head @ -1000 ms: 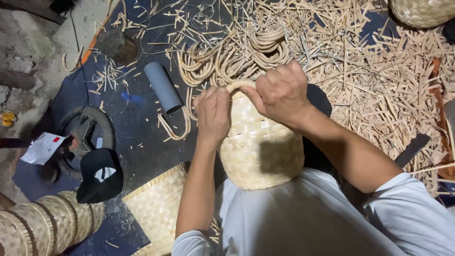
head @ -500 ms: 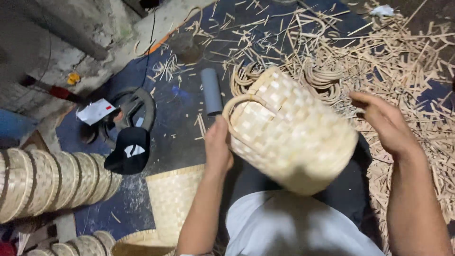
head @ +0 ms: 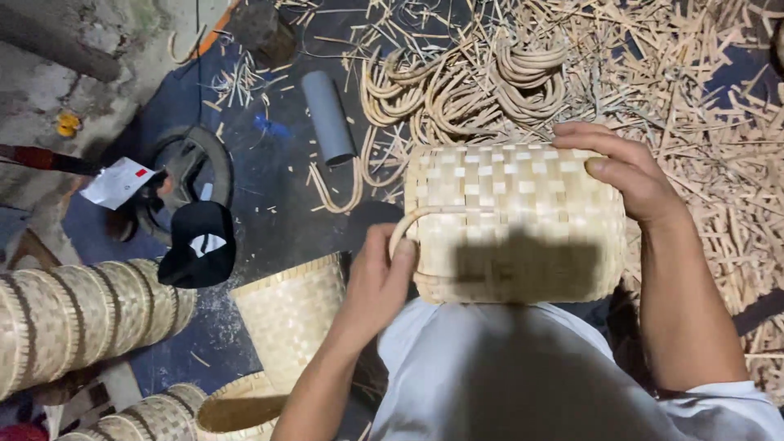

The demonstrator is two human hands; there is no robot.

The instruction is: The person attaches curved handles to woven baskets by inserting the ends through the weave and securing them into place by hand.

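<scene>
I hold a pale woven basket (head: 514, 212) on its side above my lap. My left hand (head: 377, 282) grips its curved handle (head: 406, 229) at the basket's left end. My right hand (head: 625, 171) clasps the basket's right end, fingers curled over the top edge. A dark shadow falls across the basket's near side. My white shirt (head: 523, 376) fills the bottom of the view.
Bent cane handles (head: 457, 90) lie in a pile beyond the basket, among scattered strips (head: 702, 106). A grey tube (head: 328, 116) lies on the dark floor. Finished baskets (head: 294, 314) and stacked ones (head: 82, 314) sit to the left, near a black cap (head: 198, 245).
The basket has turned from tilted to lying level on its side. My right hand, which was off it, has come onto its right end; my left hand stays at the handle.
</scene>
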